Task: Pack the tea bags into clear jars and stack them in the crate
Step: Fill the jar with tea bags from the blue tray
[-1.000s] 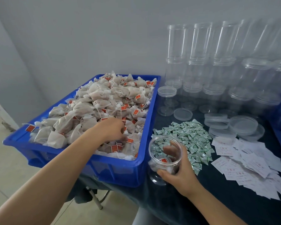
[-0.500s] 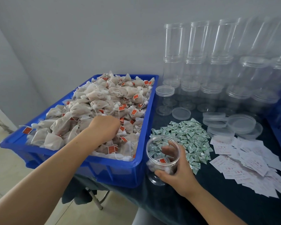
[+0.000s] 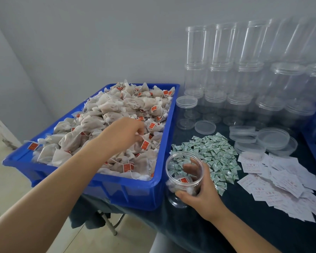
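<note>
Grey wall behind, dark blue cloth over the table (image 3: 244, 225). Left hand (image 3: 122, 134) over the blue crate (image 3: 135, 194), fingertips curled together, pinching the string of one tea bag (image 3: 144, 143) at the top of the heap of tea bags (image 3: 102, 125). Right hand (image 3: 201, 194) wrapped round the held jar (image 3: 182, 178), thumb low on the near wall, fingers on the far side showing through the clear plastic; jar upright, mouth open, just beside the crate's right wall, a red-tagged bag and some white bags at its bottom. Beyond the jar, touching its far side in view, a spread of green sachets (image 3: 208, 154). Right of those, scattered white paper slips (image 3: 281, 183). Farther back, loose clear lids (image 3: 263, 139) and one open jar (image 3: 186, 112) near the crate's far corner. Against the wall, stacked empty jars (image 3: 244, 70) in rows. Tiled floor (image 3: 4, 179) at lower left.
</note>
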Demonstrator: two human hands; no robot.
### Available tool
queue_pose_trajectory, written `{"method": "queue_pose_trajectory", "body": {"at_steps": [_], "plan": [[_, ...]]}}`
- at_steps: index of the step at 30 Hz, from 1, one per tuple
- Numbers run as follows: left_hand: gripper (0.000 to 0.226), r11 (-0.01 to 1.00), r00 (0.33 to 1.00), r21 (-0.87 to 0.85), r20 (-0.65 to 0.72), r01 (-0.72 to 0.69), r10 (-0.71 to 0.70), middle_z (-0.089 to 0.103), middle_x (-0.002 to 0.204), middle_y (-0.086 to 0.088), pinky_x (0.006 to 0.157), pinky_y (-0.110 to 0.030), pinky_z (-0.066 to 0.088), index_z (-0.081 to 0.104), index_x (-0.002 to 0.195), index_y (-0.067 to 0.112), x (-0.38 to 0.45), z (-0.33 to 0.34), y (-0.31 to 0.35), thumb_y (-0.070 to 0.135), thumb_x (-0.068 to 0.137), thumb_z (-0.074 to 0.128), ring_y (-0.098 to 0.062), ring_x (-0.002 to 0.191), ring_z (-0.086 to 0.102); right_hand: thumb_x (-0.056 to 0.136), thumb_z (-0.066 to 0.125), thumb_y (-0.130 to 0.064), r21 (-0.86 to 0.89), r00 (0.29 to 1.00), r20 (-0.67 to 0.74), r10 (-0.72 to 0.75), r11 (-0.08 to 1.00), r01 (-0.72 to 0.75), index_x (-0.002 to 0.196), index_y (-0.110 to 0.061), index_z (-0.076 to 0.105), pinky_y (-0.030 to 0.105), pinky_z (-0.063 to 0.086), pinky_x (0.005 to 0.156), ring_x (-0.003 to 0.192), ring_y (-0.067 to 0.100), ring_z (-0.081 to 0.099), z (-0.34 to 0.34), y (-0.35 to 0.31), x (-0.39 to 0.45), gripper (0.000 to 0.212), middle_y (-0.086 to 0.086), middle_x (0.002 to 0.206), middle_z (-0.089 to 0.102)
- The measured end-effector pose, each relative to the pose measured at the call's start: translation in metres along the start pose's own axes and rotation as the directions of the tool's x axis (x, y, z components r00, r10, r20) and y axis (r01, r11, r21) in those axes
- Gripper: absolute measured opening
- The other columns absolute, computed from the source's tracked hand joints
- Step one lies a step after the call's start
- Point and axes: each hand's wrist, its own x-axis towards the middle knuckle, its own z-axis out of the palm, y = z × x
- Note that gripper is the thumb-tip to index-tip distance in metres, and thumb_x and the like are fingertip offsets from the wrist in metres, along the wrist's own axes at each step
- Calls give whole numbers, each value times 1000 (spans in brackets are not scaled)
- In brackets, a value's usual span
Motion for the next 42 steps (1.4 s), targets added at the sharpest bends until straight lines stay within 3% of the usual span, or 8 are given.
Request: {"method": "queue_pose_trajectory", "body": {"at_steps": [3,7,13,20,26,31,37,42], "plan": [[8,990,998,-134,-54,-37,30,59,88,10,68,-16,38,60,85,24,-4,-12,10,20,89,66,-7,82,54,57,83,-39,-6,1000,2,5,1000,-5,115,-69,40,7,46,86,117,-6,54,0,0,0,78,-32,117,55],[4,958,988,-271,-141,-98,61,63,87,12,72,-12,43,66,87,23,-9,-27,26,22,84,70,-3,83,58,58,83,-39,7,1000,3,8,1000,-8,116,-68,39,7,46,86,117,-7,53,0,-1,0,79,-33,117,54],[10,908,973,-356,-135,-222,185,64,82,16,76,-12,45,65,80,29,-15,-31,54,22,82,72,4,87,56,58,83,-38,33,1000,-1,12,999,-12,124,-47,40,7,46,84,115,-7,55,0,-2,-1,79,-30,117,55],[19,885,952,-352,-86,-305,294,62,75,17,69,-6,40,59,77,36,-18,-19,74,21,84,69,6,78,55,62,83,-31,33,1000,-13,-16,999,17,116,-59,43,9,48,84,113,-4,59,0,-4,0,73,-32,115,58],[12,884,951,-365,-13,-291,308,66,81,14,69,-11,45,61,83,32,-18,-5,79,22,86,68,1,78,59,65,85,-20,85,999,-10,-53,995,54,122,-52,45,21,52,86,113,15,64,1,-1,2,77,-13,119,64],[7,910,935,-263,71,-319,348,53,71,19,64,-8,37,60,86,27,-20,5,84,21,89,64,9,68,50,63,84,-22,71,998,-24,-55,996,56,120,-55,45,17,51,84,109,10,65,1,-1,3,76,-18,116,63],[9,914,905,-123,140,-386,401,62,94,6,78,-27,44,64,97,17,-19,14,94,21,93,58,-5,81,49,65,84,-22,56,998,-12,-53,997,54,124,-55,42,15,51,85,112,6,63,0,-1,2,80,-22,118,62],[11,898,870,-46,231,-438,436,60,93,6,70,-26,41,65,98,20,-15,16,102,19,92,55,-10,81,49,66,83,-20,46,999,-13,-47,998,47,125,-56,41,12,49,87,115,3,61,0,-3,1,81,-24,122,60]]}}
